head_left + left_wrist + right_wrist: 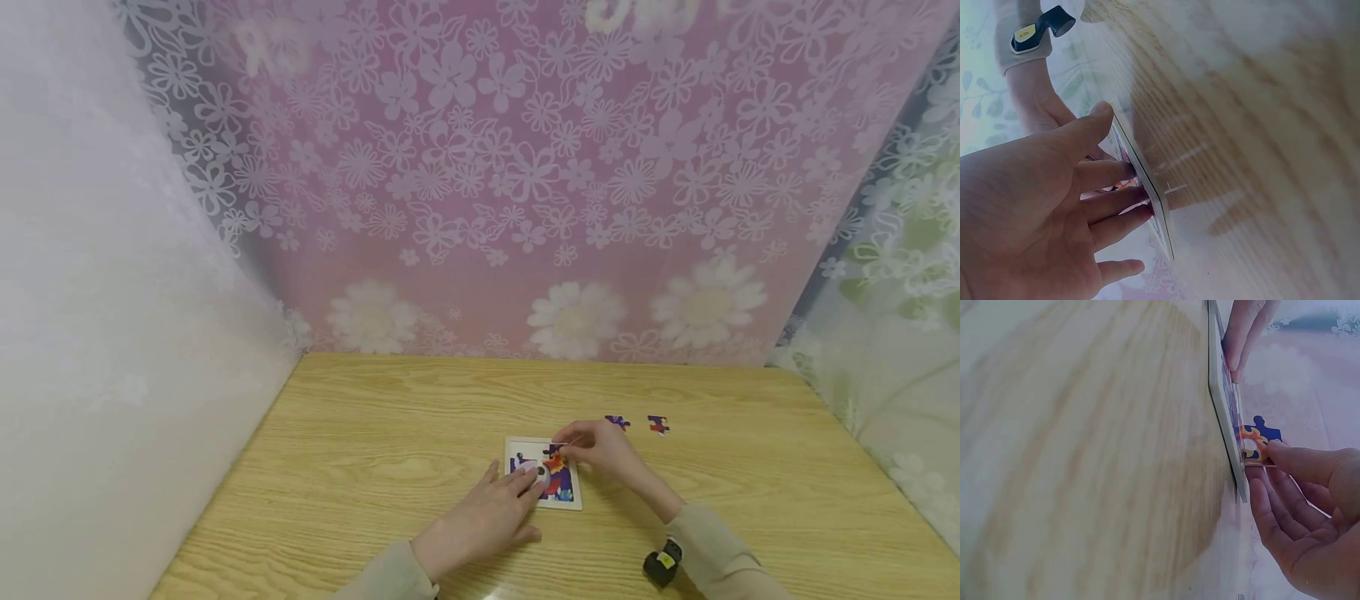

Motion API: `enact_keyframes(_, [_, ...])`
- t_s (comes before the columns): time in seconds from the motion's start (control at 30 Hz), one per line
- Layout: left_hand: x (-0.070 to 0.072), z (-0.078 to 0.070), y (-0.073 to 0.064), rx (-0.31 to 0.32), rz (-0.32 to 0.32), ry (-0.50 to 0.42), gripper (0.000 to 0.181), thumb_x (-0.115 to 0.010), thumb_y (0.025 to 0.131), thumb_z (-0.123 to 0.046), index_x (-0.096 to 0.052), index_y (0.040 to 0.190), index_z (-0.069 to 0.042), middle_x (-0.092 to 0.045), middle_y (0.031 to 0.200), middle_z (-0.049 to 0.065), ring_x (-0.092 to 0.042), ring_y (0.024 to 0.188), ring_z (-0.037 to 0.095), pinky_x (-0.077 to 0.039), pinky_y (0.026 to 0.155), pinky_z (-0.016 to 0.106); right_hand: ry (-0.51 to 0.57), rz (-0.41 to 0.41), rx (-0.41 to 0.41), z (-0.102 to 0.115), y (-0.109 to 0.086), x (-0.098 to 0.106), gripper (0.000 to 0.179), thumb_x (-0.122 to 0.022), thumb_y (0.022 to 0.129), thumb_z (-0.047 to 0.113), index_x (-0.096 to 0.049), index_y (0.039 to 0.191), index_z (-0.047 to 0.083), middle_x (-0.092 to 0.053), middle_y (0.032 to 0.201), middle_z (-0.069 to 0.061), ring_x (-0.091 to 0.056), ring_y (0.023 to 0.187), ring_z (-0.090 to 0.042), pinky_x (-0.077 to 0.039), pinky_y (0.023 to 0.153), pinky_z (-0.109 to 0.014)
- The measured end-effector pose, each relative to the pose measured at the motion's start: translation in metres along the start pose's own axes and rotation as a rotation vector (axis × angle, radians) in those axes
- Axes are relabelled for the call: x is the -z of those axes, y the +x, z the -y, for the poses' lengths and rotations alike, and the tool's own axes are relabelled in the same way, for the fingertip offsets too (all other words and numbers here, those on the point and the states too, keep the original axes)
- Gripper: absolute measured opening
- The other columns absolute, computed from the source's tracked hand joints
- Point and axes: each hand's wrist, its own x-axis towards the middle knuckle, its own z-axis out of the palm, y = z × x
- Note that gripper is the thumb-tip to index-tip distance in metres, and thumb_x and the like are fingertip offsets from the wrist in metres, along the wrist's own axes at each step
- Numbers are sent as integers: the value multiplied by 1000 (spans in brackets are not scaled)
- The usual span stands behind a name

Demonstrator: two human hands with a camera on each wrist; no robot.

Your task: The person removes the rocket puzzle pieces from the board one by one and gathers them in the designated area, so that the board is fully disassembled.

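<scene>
A small square jigsaw board (pixel 564 505) with a pale rim lies on the table, partly filled with purple, red and white pieces. My left hand (pixel 489 510) rests across its left and lower part, the fingers extended. In the left wrist view those fingertips press on the board's face, with the thumb at its edge. At the board's upper right corner is my right hand (pixel 609 457). Between thumb and fingers it pinches a dark blue puzzle piece (pixel 1260 439) with an orange flame pattern. The right wrist view shows this piece tilted up from the board, its lower edge at the surface.
Two loose puzzle pieces lie behind the right hand: a purple one (pixel 617 422) partly covered by it, and a purple-red one (pixel 658 424) farther right. A black device (pixel 662 565) sits at the right sleeve. Flower-patterned curtains (pixel 480 183) border the wooden table (pixel 360 433).
</scene>
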Motion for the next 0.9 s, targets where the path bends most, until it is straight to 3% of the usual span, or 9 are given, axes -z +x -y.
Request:
enact_keyframes(0.37, [0,0,0,0,-1,6,66,-54,100,-53,-45,154,-16,-38,161,5,-36,148,18,-34,119,52,45,-86,-44,4,1,8,13,-72,95,13,-79,106,15,-75,104,-5,-68,82,-13,-57,72,-26])
enact_keyframes(0.6, [0,0,1,-4,-3,11,66,-53,100,-53,-45,154,-17,-39,161,4,-35,148,17,-34,119,52,245,-85,-48,8,-5,22,24,-68,98,16,-75,116,2,-72,115,-18,-72,91,-30,-63,76,-40])
enact_keyframes(0.9, [0,-1,0,13,-1,-11,66,-53,100,-54,-44,155,-18,-38,161,3,-35,149,17,-32,119,52,317,-129,-97,-4,-11,38,35,-67,99,16,-67,127,-4,-71,119,-22,-71,100,-37,-61,84,-42])
